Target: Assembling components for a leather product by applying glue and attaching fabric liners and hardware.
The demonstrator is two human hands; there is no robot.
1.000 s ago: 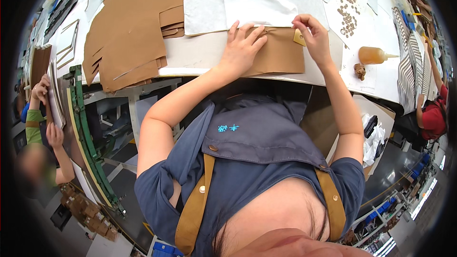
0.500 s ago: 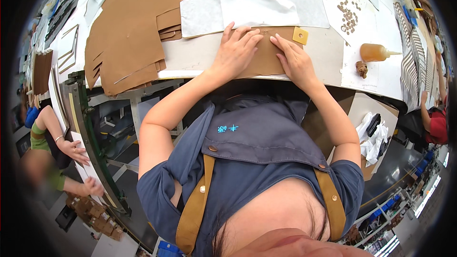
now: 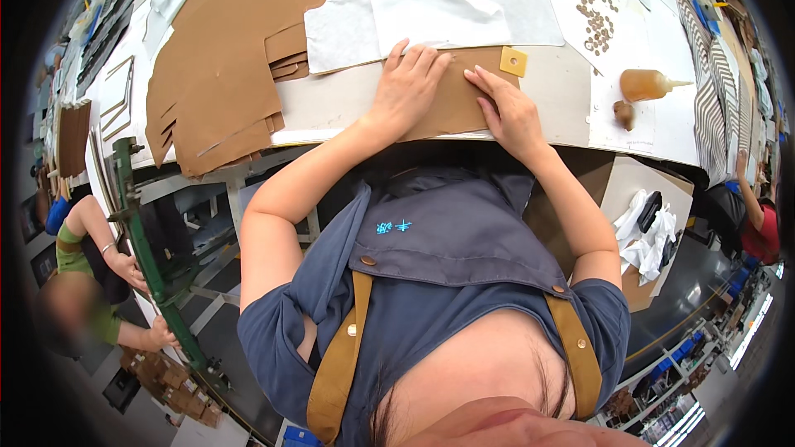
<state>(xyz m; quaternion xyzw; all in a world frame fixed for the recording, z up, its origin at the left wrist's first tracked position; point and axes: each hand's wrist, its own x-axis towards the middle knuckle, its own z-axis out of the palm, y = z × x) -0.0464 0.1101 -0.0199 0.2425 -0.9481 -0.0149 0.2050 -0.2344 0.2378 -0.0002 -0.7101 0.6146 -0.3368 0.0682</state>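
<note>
A brown leather-like sheet (image 3: pixel 455 98) lies at the table's front edge, its far edge under a white cloth-like sheet (image 3: pixel 439 16). On its left part my left hand (image 3: pixel 407 93) lies with the fingers stretched out, the fingertips close to the white sheet. My right hand (image 3: pixel 510 114) rests along its right side, fingers extended and thumb apart, holding nothing. Just beyond the right fingertips sits a yellow square block (image 3: pixel 513 61) with a hole in it. The white sheet lies on a larger pale, brown-edged panel (image 3: pixel 344 29).
Brown cut pieces (image 3: pixel 224 58) are stacked at the left. To the right are small round brown pieces (image 3: pixel 598 25), an amber squeeze bottle (image 3: pixel 643 84) and a small brown lump (image 3: pixel 623 115). A green metal frame (image 3: pixel 149 257) separates me from a co-worker (image 3: pixel 91 244).
The whole view has shifted slightly. Both my hands stay on the brown sheet, with the fingers only slightly changed. At left, the co-worker's hands have moved against the green frame.
</note>
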